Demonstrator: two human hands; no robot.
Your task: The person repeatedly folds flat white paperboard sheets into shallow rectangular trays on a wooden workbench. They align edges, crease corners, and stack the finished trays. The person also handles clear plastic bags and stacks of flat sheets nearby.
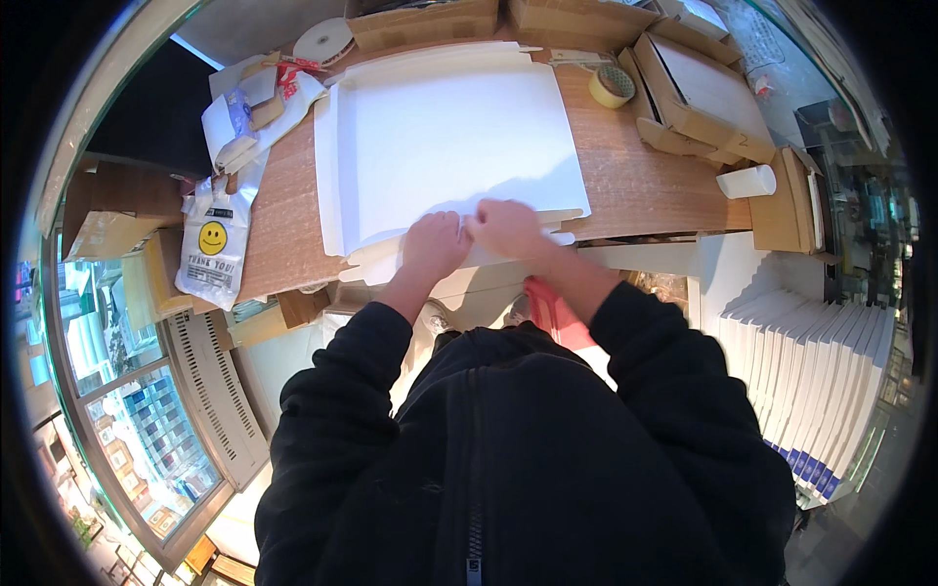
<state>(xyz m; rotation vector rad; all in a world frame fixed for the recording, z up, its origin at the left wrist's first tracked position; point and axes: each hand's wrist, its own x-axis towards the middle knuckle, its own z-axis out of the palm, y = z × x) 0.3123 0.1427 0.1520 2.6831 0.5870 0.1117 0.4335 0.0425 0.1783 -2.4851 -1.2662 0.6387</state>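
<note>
A large white cardboard sheet (449,137) with creased, flap-like edges lies on the brown wooden table (635,195). Both of my hands are close together at its near edge, just in front of my body. My left hand (436,244) has its fingers curled on the near flap. Beside it, to the right, my right hand (506,228) is closed like a fist on the same edge and slightly blurred. What exactly the fingertips pinch is hidden beneath the hands.
At the right stand a tape roll (612,86), cardboard boxes (708,98) and a white cylinder (746,182). To the left are a plastic bag (217,244) and a ribbon spool (323,42). A stack of white panels (811,381) stands low at the right.
</note>
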